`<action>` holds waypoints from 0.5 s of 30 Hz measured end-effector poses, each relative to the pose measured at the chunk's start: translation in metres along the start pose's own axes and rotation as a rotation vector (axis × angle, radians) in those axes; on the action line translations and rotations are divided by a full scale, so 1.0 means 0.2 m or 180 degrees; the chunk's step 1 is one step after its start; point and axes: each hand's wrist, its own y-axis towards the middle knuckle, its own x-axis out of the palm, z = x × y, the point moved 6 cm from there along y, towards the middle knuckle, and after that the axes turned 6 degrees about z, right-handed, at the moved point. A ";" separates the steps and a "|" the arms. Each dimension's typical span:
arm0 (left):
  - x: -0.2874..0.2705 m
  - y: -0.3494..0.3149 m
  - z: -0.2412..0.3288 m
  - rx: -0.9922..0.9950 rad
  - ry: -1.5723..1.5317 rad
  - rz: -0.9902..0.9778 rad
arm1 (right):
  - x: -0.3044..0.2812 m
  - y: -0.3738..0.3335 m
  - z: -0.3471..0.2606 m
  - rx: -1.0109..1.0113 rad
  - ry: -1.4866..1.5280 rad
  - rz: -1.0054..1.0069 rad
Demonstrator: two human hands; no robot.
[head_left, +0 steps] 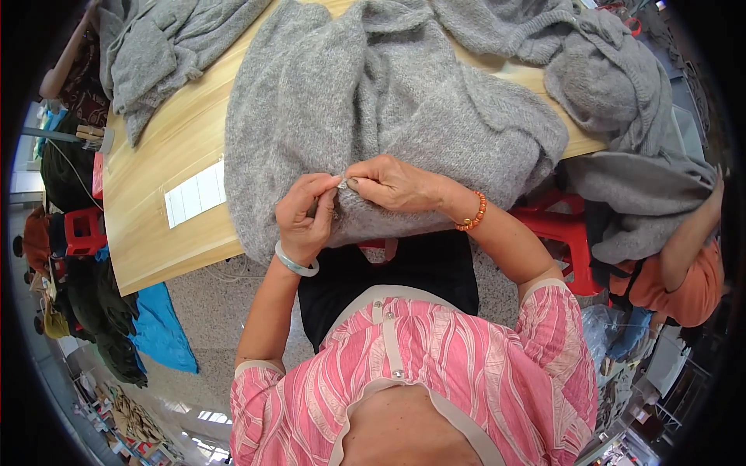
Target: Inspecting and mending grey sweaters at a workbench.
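A large grey knitted garment (pixel 311 101) lies spread over the table's near edge in front of me. My left hand (pixel 305 216), a pale bangle on its wrist, is closed in a pinch on the garment's front part. Right beside it, my right hand (pixel 395 185), wearing an orange bead bracelet (pixel 475 213), pinches the same spot with thumb and forefinger. The fingertips of both hands nearly meet. A tiny pale bit shows between them, too small to make out. The garment's near edge hangs down toward my lap.
The wooden table (pixel 148 225) carries a white paper strip (pixel 194 194) and more grey knits (pixel 167 54) at the far left. Another grey knit heap (pixel 598 78) lies at far right. A person in orange (pixel 691 287) handles grey knitwear at right, near a red stool (pixel 571 241).
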 end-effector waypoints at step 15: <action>-0.03 -0.02 -0.05 -0.1087 -0.0802 -0.0071 | 0.03 -0.01 -0.08 -0.0451 -0.0318 0.0075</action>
